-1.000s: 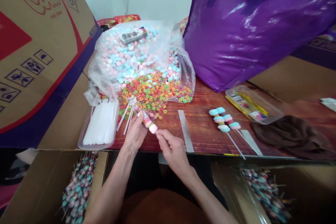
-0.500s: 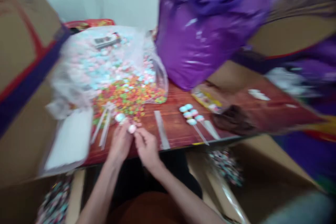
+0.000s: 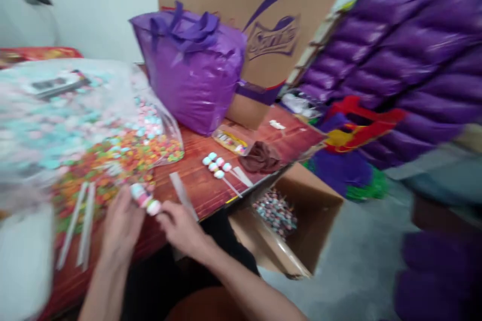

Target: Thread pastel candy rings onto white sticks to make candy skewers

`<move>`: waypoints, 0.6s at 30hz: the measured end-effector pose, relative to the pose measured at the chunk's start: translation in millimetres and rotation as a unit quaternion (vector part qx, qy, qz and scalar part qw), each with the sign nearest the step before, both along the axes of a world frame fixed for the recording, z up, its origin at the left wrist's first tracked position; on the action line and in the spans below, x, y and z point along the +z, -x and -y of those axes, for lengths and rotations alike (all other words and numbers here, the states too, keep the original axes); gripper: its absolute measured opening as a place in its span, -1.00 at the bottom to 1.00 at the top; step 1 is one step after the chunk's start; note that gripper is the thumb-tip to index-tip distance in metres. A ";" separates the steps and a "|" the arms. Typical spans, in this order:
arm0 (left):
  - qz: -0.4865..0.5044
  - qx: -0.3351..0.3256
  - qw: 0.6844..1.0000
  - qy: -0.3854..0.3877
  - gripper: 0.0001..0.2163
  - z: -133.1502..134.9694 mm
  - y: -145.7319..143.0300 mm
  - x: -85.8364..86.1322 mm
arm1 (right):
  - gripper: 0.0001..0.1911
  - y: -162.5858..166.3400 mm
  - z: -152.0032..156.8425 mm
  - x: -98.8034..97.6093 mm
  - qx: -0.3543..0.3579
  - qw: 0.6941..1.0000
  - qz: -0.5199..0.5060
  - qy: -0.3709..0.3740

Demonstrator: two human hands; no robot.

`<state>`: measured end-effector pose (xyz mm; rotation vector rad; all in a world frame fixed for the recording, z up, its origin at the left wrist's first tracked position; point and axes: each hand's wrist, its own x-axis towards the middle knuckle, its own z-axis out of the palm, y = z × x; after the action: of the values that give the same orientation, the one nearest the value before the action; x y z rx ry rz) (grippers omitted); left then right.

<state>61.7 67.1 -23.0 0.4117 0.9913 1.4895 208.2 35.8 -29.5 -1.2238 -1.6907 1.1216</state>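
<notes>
Pinching candy skewer [image 3: 145,199] (box lettering blurred).

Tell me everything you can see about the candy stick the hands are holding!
The candy stick is a short row of round pastel sweets, blue, pink and white as far as the blur shows, packed closely in a line. It is tilted, running from upper left to lower right, just above the reddish table. The left hand grips its upper end and the right hand pinches the lower, white end with its fingers. Any stick or wrapper around it is too blurred to make out.
</notes>
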 end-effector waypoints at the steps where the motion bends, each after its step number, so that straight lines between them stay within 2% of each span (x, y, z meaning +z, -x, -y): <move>1: 0.001 0.038 0.999 -0.015 -0.77 -1.1 -10.1 4.0 | -0.87 -2.6 -2.1 -1.5 -0.005 0.997 -0.061 0.046; 3: -0.006 0.048 0.998 -0.037 -0.71 -3.6 -23.5 5.6 | -0.91 -5.3 -7.7 -4.1 -0.005 0.979 -0.159 0.127; 6: -0.010 0.030 0.998 -0.051 -0.64 0.2 -30.1 2.3 | -0.77 -5.7 -12.9 -2.4 0.005 0.967 -0.206 0.149; 10: -0.021 0.019 0.999 -0.047 -0.64 11.1 -34.0 2.4 | -0.77 -3.2 -10.0 3.8 -0.026 0.980 -0.181 0.082; 14: -0.031 0.006 0.999 -0.034 -0.66 13.6 -39.7 3.4 | -0.78 1.7 -8.1 3.7 -0.062 0.995 -0.063 -0.049; 16: -0.026 -0.001 0.999 -0.043 -0.68 13.2 -40.2 2.1 | -0.75 4.4 -11.1 1.7 -0.062 0.992 -0.034 -0.109; 18: -0.023 0.009 0.999 -0.047 -0.69 15.3 -38.3 1.8 | -0.73 6.4 -13.5 -0.5 -0.046 0.990 -0.040 -0.124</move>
<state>100.0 51.8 -21.1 0.5071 0.9656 1.5538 201.8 49.3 -30.0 -1.0750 -1.6394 0.8647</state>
